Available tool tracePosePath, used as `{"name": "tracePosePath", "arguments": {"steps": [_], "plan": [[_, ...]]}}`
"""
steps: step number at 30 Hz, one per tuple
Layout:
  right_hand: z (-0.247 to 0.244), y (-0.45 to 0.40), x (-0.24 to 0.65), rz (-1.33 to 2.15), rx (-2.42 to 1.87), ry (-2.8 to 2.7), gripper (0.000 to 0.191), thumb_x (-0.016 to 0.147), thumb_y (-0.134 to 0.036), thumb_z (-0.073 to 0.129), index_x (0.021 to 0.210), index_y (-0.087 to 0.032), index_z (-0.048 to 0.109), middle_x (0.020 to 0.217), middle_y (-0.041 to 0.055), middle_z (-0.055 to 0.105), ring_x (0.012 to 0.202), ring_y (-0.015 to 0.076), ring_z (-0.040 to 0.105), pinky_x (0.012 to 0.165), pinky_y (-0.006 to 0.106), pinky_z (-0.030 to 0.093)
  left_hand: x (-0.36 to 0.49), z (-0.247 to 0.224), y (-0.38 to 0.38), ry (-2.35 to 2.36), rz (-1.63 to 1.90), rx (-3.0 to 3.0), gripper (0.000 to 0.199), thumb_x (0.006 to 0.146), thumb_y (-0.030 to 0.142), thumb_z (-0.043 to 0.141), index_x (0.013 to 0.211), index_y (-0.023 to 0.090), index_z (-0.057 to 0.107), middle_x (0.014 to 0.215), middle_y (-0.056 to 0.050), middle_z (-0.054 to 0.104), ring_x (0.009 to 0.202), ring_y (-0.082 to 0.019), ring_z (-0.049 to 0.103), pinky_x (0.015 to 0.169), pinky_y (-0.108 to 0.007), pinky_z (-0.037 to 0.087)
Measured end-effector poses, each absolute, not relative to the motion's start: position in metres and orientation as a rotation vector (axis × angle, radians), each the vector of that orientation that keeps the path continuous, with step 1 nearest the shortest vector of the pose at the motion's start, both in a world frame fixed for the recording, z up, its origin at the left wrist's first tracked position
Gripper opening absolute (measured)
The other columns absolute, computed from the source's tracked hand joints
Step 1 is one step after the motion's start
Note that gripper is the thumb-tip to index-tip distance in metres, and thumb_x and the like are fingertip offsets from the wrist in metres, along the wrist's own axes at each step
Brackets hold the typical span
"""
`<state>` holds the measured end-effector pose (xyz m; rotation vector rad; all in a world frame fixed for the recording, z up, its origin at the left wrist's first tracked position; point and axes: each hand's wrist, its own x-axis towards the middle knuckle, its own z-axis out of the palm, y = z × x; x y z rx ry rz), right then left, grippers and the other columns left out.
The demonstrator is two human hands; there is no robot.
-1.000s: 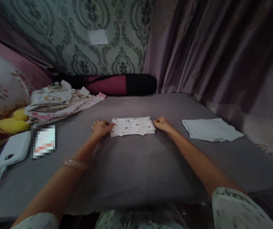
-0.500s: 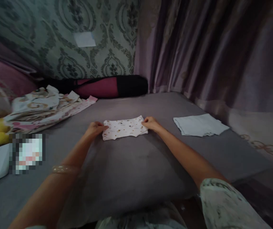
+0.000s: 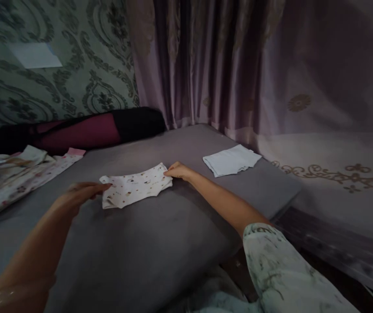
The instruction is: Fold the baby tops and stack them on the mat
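Closest in, a pale patterned sleeve (image 3: 275, 261) was seen on one side and a bracelet (image 3: 20, 289) on the other, and there, over the grey bed (image 3: 147, 256), it was: a small printed cloth (image 3: 137, 187), folded, stretched between two hands! Its left end was pinched in the fingertips of the left hand (image 3: 78, 195), near the far corner; its right end was nipped between thumb and fingers by the right hand (image 3: 180, 171), near the far corner too. The middle was gripped by nothing, a gentle sag shown between the grips; whether the bed was fully cleared could not be told. Light, soft and limp, it was judged, hardly slippery or fragile, and best held just so, at both ends, with the folded layers caught together. Out left, clothes (image 3: 23, 180) were heaped; out right, a white cloth (image 3: 233, 161) was laid flat; and beyond, a long bag (image 3: 88, 130) was set along the wall (image 3: 104, 84), by a curtain (image 3: 202, 65) hung in folds.
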<state>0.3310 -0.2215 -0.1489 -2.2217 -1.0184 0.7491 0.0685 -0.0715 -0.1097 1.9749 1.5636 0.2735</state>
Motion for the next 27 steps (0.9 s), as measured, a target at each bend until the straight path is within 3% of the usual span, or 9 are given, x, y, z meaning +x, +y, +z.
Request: {"name": "tracePosePath", "arguments": {"steps": [7,14,20,27], "plan": [[-0.126,-0.260,0.376,0.661,-2.210,-0.942,0.011,0.078,-0.022,0.064,0.078,-0.014,0.072,0.070,0.0004,0.066,0.061,0.0098,0.054,0.054,0.020,0.035,0.116,-0.081,-0.111,1.377,0.380,1.821,0.017,0.064,0.041,0.072,0.064,0.023,0.070,0.055,0.002,0.055,0.069,-0.016,0.052,0.060,-0.025,0.038],[-0.089,-0.323,0.446,0.462,-2.315,-0.744,0.008,0.074,-0.023,0.069,0.073,-0.015,0.071,0.073,0.0023,0.067,0.073,0.0144,0.059,0.063,0.022,0.042,0.194,-0.097,-0.149,1.016,0.478,1.738,0.014,0.061,0.033,0.072,0.056,0.020,0.068,0.053,0.000,0.057,0.058,-0.014,0.049,0.057,-0.026,0.037],[-0.069,-0.376,0.502,0.297,-2.519,-0.705,0.008,0.075,-0.022,0.066,0.073,-0.016,0.070,0.061,-0.0012,0.060,0.064,0.0136,0.057,0.057,0.022,0.041,0.266,-0.114,-0.189,0.771,0.516,1.594,0.011,0.064,0.024,0.073,0.057,0.017,0.070,0.057,-0.001,0.062,0.055,-0.011,0.048,0.058,-0.026,0.036],[-0.062,-0.408,0.559,0.085,-2.868,-0.687,0.022,0.083,-0.027,0.058,0.092,-0.014,0.073,0.082,0.0086,0.070,0.084,0.0225,0.064,0.070,0.029,0.047,0.333,-0.127,-0.236,0.695,0.536,1.467,0.012,0.068,0.019,0.072,0.057,0.016,0.068,0.058,-0.002,0.062,0.057,-0.012,0.052,0.059,-0.026,0.038]]}}
